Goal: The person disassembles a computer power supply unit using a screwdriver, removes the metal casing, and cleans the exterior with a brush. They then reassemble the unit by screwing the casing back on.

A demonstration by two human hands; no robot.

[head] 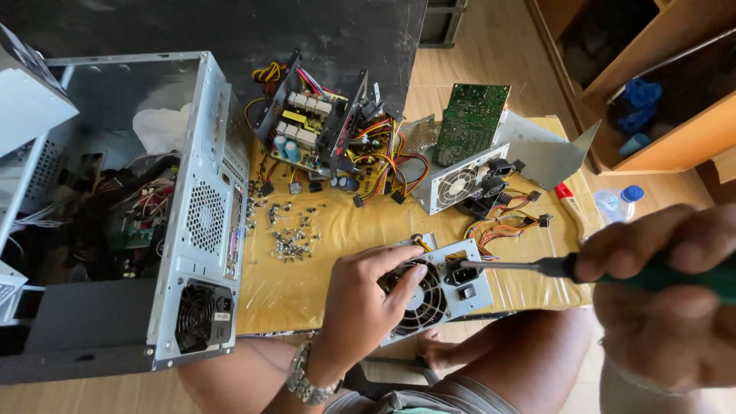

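left hand [360, 295] spread over the grey power supply unit [441, 287], palm on its near left corner, fingers curled across the round fan grille, pinning the box at the front edge of the counter [307, 287]. right hand [667, 295] closed tight around the green handle of a screwdriver [537, 266], close to the camera and blurred; shaft running leftward, tip touching the unit's back panel just beside the black power socket and rocker switch.

behind that unit, on the yellow plastic sheet covering the counter: a scatter of small screws [291, 234] left of centre; an opened power supply [322, 130] with bare circuit boards, blue capacitors and bundles of coloured wires at the far side; to its right a second closed power supply [460, 184] with a fan grille, tilted, its wire looms spilling toward the near side; a green circuit board [469, 119] leaning upright behind it, beside a bent sheet-metal cover [548, 153]. red-handled tool [569, 203] lying at the right edge, and just off it a clear plastic bottle with a blue cap [619, 203] on the floor.

at left, an open desktop computer case [192, 215] lying on its side, rear panel and fan vent facing the camera, cables tangled inside. wooden shelving [652, 84] at upper right. bare knees below the counter edge, metal wristwatch [307, 379] on the left wrist.
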